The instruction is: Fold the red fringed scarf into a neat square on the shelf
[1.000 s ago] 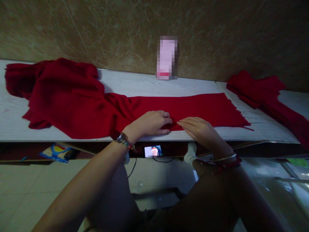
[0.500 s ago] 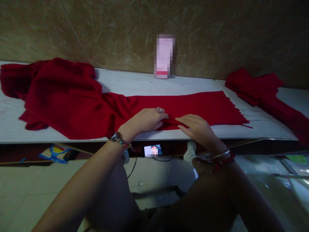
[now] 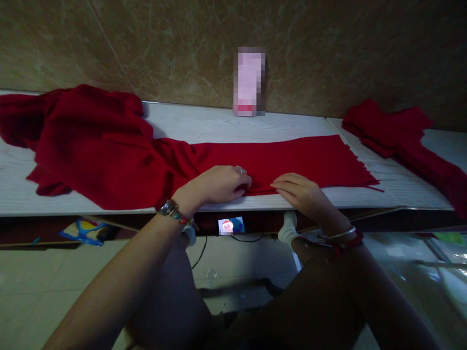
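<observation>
A long red scarf lies across the white table, flat on the right, its right end fringed. Toward the left it runs into a bunched, creased heap. At the near edge, my left hand has its fingers curled down onto the cloth; its fingertips are partly hidden. My right hand pinches the same edge a little farther right, thumb and fingers together. Between the hands a narrow strip of the edge looks folded over.
Another red fabric pile rests at the right. A blurred-out pink item leans on the brown wall. Below the white tabletop are a lit phone and a blue and yellow packet.
My hands have moved slightly apart along the near edge, left hand leftward and right hand rightward. The right fingers have closed together on the cloth. The phone's picture has changed.
</observation>
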Motion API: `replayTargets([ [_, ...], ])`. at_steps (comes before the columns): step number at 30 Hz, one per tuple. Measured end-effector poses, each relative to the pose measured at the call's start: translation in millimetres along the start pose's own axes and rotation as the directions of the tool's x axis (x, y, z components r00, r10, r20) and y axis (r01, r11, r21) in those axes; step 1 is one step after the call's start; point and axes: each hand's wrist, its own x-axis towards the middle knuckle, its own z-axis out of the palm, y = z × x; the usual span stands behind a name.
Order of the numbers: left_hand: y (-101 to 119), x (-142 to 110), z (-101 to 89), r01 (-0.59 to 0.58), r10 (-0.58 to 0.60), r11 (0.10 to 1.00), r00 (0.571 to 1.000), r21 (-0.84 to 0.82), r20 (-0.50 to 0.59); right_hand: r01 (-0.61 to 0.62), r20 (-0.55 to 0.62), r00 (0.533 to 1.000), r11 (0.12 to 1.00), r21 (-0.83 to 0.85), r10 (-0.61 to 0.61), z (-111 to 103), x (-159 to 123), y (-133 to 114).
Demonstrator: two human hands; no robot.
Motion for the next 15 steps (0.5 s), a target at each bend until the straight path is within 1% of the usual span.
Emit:
replayTargets([
  [4,-0.8,0.6,0.4,-0.008,0.007,1.0,1.0,-0.013,-0.019,-0.061,0.016,0.998,0.996,0.06,0.06,-0.4,-0.7,-1.2],
  [7,-0.6,-0.1,-1.3,0.002,-0.003,1.0,0.998,-0.006,-0.066,-0.139,-0.03,0.989,0.985,0.101,0.143,-0.1,0.3,-2.2],
  [10,-1.0,-1.4,-3.0,-0.001,-0.002,0.999,0.993,-0.033,-0.114,-0.202,-0.074,0.974,0.969,0.141,0.214,-0.2,1.4,-2.9],
  [12,-2.0,-1.9,-2.7,-0.014,0.009,0.998,0.996,-0.054,-0.09,-0.199,-0.048,0.977,0.965,0.173,0.21,-0.2,1.4,-2.5],
  [15,-3.8,-1.8,-0.8,-0.019,0.018,0.996,1.0,-0.089,-0.011,-0.161,0.033,0.987,0.967,0.197,0.158,0.1,0.6,-0.9],
])
